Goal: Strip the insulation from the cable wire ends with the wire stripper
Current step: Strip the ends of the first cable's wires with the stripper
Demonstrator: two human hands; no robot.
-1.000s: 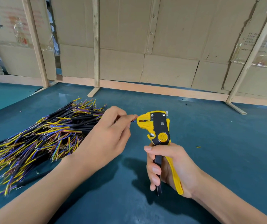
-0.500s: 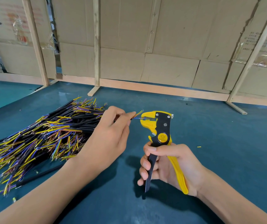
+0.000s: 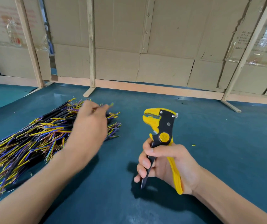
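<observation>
Yellow-and-black wire stripper (image 3: 161,126) stands upright in the right hand (image 3: 165,164), handles loosely gripped so its jaws gape ready. The blurred left hand (image 3: 89,126) pinches a wire end (image 3: 109,106) above the cable pile (image 3: 32,139) on the bench (image 3: 210,159), probably for sorting

A makeshift workshop: green bench (image 3: 210,143), cardboard wall (image 3: 161,38) on wooden framing (image 3: 91,46).

Left forearm stretched forward and up from lower left, left hand (image 3: 89,128) blurred, back toward the camera, fingers drawn together at the tips — pinching a thin wire. Right forearm in from lower right, right hand (image 3: 165,164) upright, fingers curled round the stripper's handles — a firm grip.
</observation>
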